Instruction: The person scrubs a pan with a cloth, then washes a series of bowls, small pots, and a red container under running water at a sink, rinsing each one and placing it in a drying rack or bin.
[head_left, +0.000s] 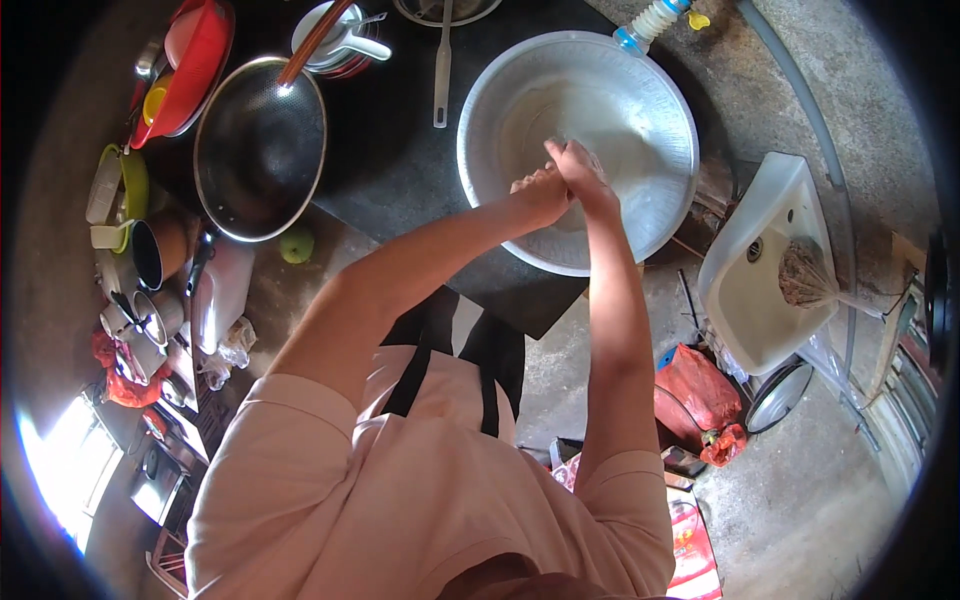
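Note:
A wide aluminium basin (487, 97) stands before me, with what looks like shallow cloudy water in the bottom. Over its near half my hands are pressed together. My left hand (546, 195) reaches in from the left, its fingers partly covered. My right hand (579, 169) lies across it from the right, fingers pointing up and left. Whether anything sits between the palms is hidden. A tap with a ribbed plastic extension (651, 28) hangs over the basin's far right rim.
The basin rests on a dark countertop (390, 176). Left of it sit a wok (262, 150), stacked bowls with a white ladle (337, 41) and a red plastic basin (191, 75). A long-handled utensil (442, 82) points towards me. At right is a white sink (742, 300) with a tied bag (806, 277).

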